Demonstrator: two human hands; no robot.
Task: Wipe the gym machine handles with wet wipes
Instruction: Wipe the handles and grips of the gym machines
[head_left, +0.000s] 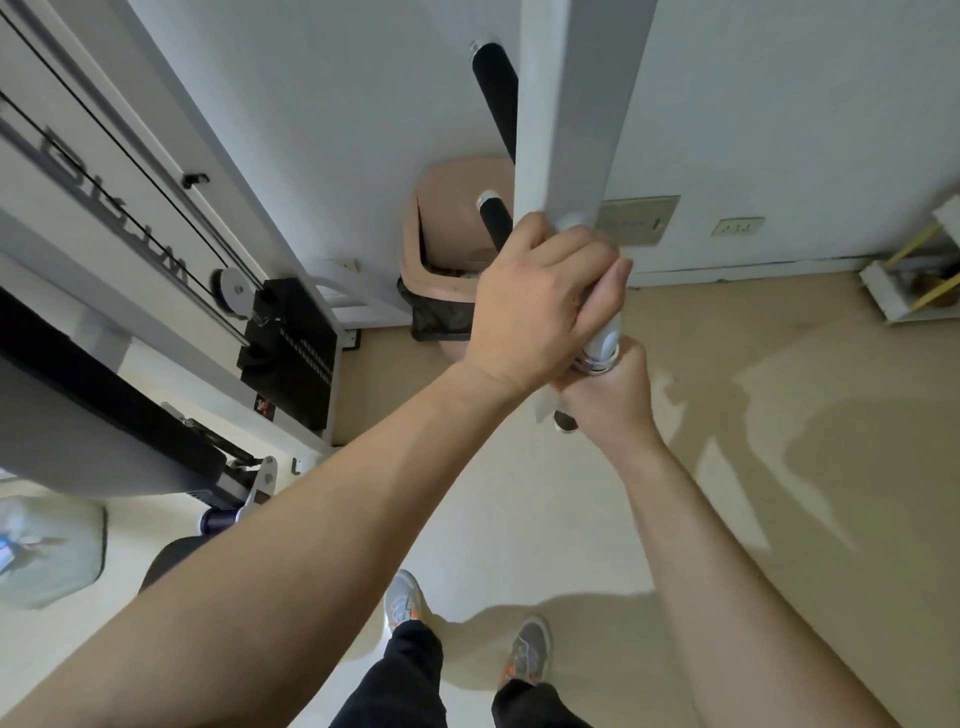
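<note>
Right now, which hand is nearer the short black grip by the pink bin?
Left. The left hand grips the bar just beside the short black grip; the right hand holds it lower down, farther away.

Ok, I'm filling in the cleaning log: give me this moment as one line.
step: wiping handle | left hand: grips upper part | right hand: grips lower end | wipe: shows between hands

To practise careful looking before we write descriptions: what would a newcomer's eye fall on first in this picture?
The two hands clasped mid-frame: the left hand grips the top of a handle below the white machine bar, and the right hand grips its lower end, with what looks like a white wipe peeking out. Behind them, two black handles jut from the bar, above a pink bin by the wall.
</note>
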